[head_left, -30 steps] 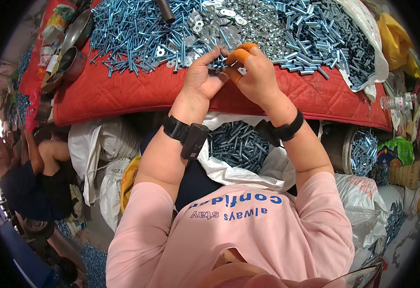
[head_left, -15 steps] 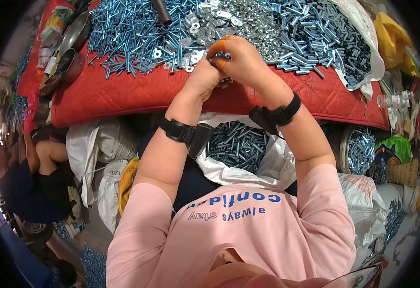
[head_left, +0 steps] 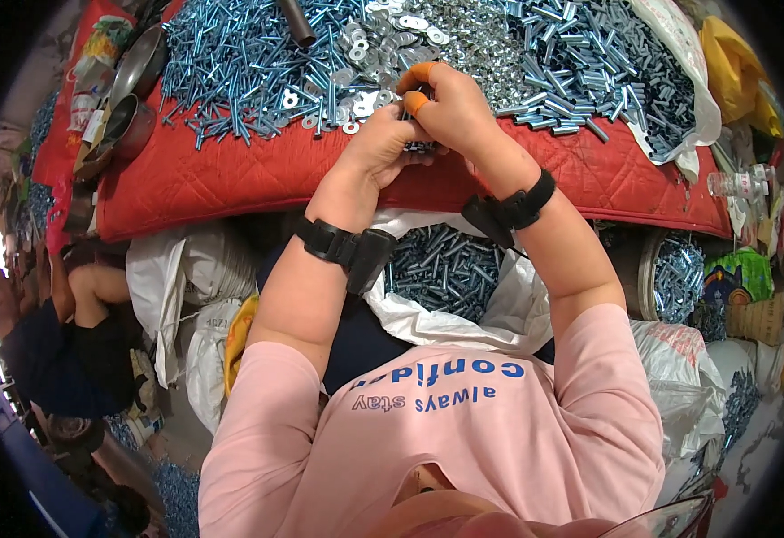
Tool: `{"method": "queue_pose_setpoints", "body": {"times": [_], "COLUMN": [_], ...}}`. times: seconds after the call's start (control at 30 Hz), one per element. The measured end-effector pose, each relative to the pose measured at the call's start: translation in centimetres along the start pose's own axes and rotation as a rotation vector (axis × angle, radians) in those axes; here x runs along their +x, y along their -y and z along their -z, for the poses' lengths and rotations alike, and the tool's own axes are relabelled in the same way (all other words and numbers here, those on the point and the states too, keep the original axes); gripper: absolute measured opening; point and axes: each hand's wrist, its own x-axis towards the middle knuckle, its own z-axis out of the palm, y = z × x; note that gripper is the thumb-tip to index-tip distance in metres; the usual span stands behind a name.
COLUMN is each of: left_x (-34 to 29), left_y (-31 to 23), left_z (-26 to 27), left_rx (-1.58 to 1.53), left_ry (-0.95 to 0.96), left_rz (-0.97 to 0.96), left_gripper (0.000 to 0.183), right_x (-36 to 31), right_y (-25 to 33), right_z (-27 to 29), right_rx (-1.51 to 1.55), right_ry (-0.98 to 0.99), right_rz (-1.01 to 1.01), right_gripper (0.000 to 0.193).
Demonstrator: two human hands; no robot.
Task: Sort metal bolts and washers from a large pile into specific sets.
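Over the front edge of the red quilted cover my two hands meet. My left hand (head_left: 379, 146) is curled, palm up, round a few small metal parts (head_left: 421, 145), mostly hidden by the fingers. My right hand (head_left: 457, 106), with orange covers on its thumb and a finger, is pinched above the left. What lies between its fingertips is too small to make out. Just beyond the hands are flat washers (head_left: 394, 56), a heap of bluish screws (head_left: 239, 63), small shiny nuts (head_left: 482, 49) and metal sleeves (head_left: 580, 67).
A white sack (head_left: 419, 328) of metal sleeves or bolts stands open below my forearms. Metal bowls (head_left: 130, 125) lean at the cover's left end. A dark tube (head_left: 297, 22) lies on the screws. Another person (head_left: 65, 350) sits at the left. Plastic bottles (head_left: 740, 185) lie at the right.
My left hand has opened slightly, showing more of the metal parts in it. My right hand has shifted a little up and right, its orange-covered fingertips a bit apart from the left.
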Motion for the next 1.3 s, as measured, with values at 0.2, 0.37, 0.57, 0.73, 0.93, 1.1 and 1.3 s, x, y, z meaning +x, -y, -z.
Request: {"method": "queue_pose_setpoints", "body": {"times": [0.2,0.37,0.57,0.73,0.93,1.1,1.3], "left_x": [-0.6,-1.8,-4.5,-6.2,-6.6,-5.3,-4.2], "left_y": [0.5,0.6,1.2,2.7,3.7,3.8,1.6], "left_z": [-0.5,-1.9,-4.7,-6.5,-7.4,-6.0,-5.3], "left_rx": [0.0,0.045,0.047,-0.036,-0.041,-0.048,-0.061], "left_ry": [0.035,-0.061,-0.084,-0.148,-0.091,-0.098,-0.113], "left_rz": [0.026,0.069,0.01,-0.086,-0.049,0.088,0.177], "left_gripper": [0.037,0.023,0.027,0.03,0.033,0.036,0.026], "right_x": [-0.1,-1.3,-3.2,-5.3,-6.3,-6.2,-4.9], "right_y": [-0.9,-0.2,-1.5,-0.8,-1.3,-1.5,-1.6], "right_z": [0.0,1.4,1.2,1.8,2.6,2.2,2.6], "right_rx": [-0.012,0.078,0.38,0.553,0.779,0.416,0.473], "right_ry": [0.045,0.095,0.042,0.101,0.211,0.269,0.131], "right_rz": [0.041,0.039,0.099,0.09,-0.06,0.233,0.203], "right_gripper": [0.021,0.019,0.02,0.027,0.026,0.019,0.018]}}
